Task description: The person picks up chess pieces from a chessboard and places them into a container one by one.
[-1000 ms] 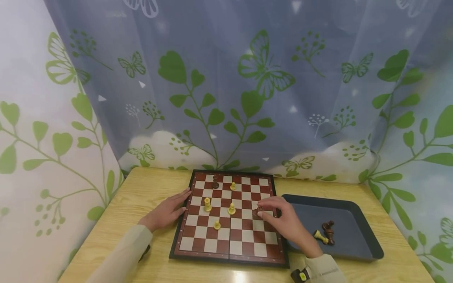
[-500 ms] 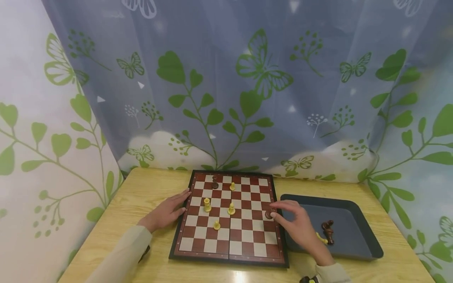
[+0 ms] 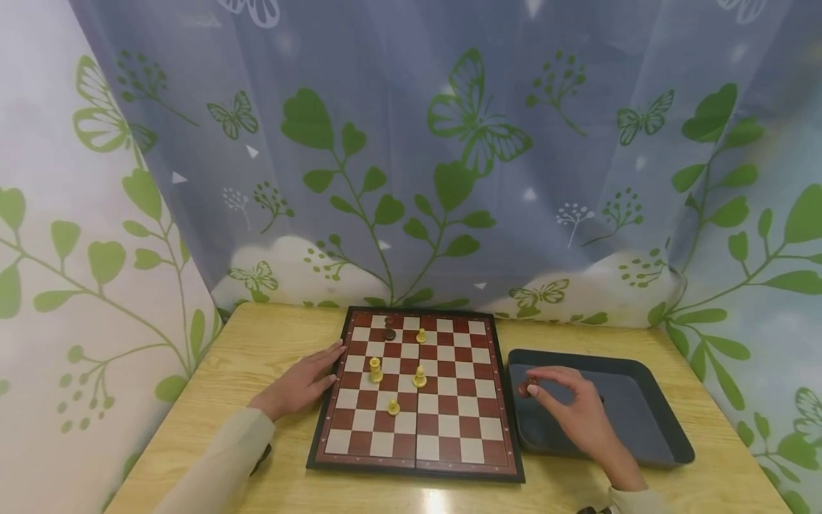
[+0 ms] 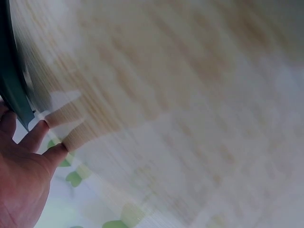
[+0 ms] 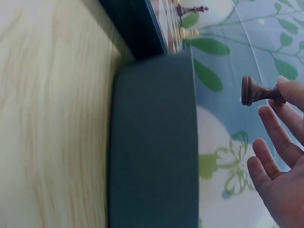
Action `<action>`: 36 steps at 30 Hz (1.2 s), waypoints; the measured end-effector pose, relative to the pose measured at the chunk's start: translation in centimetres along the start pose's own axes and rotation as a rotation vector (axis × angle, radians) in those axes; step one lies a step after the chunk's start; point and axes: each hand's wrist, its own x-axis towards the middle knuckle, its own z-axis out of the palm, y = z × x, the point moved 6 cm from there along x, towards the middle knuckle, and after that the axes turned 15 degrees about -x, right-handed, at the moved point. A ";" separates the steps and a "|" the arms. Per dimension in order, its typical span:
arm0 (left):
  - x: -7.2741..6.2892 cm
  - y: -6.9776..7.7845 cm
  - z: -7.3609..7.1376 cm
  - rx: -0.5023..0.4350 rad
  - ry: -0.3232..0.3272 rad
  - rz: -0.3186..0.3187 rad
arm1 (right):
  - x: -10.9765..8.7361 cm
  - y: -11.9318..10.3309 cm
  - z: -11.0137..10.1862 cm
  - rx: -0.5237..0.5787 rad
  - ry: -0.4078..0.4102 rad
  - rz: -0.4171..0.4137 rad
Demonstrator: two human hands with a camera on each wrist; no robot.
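A dark brown chess piece [image 3: 526, 386] is pinched near its top between the thumb and fingers of my right hand [image 3: 581, 414], above the left rim of the grey tray [image 3: 661, 400]. Its round base shows in the right wrist view, though the fingers cover its top. My left hand [image 3: 298, 385] rests with extended fingers at the left edge of the chessboard [image 3: 449, 428]. On the board stand a dark chess piece [image 3: 389, 333], a taller yellow piece [image 3: 375, 371], and smaller yellow pieces at the back [image 3: 421, 335], centre [image 3: 419, 377] and front [image 3: 393, 407].
Board and tray lie side by side on a wooden table [image 3: 270, 343]. The right hand mostly hides the pieces in the tray; one dark bit [image 3: 601, 398] shows. A patterned curtain [image 3: 398, 178] hangs behind the table.
My right hand has carried the dark chess piece rightward, off the right part of the board to over the tray. My left hand has stayed at the board's left edge.
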 end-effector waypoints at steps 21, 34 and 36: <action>0.0 0.2 -0.2 -0.018 0.014 0.045 | -1.9 6.1 -5.9 -0.152 0.085 0.106; -0.1 -0.5 0.1 0.005 0.005 0.012 | -2.8 9.0 -7.5 -0.169 0.144 0.147; -0.1 -0.5 0.1 0.012 0.001 0.005 | -2.8 9.2 -7.6 -0.182 0.151 0.151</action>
